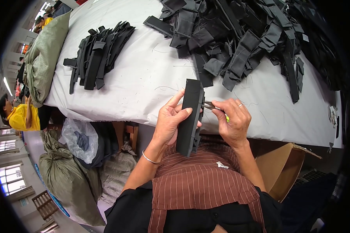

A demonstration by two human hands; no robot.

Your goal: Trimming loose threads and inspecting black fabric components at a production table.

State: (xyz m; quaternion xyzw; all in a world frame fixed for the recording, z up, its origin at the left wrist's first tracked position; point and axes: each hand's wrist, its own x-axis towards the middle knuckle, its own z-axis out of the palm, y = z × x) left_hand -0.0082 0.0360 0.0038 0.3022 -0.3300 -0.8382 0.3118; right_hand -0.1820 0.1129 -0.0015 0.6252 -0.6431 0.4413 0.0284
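My left hand (170, 118) grips a long black fabric strip (189, 116), folded and layered, holding it upright over the table's front edge. The thumb presses its flat face while the fingers go behind. At the strip's right edge my right hand (233, 119) is closed around a small pair of thread snips (209, 105), with a bit of yellow-green showing near the palm. The tips of the snips meet the strip's edge; whether a thread lies between them is too small to tell. A large loose heap of similar black strips (237, 58) lies beyond my hands.
A neater stack of black strips (99, 56) lies at the left on the white-covered table (144, 77). Loose threads are scattered about. Below stand a cardboard box (280, 167) at right and tied sacks (68, 178) at left. A person in yellow (25, 116) is farther left.
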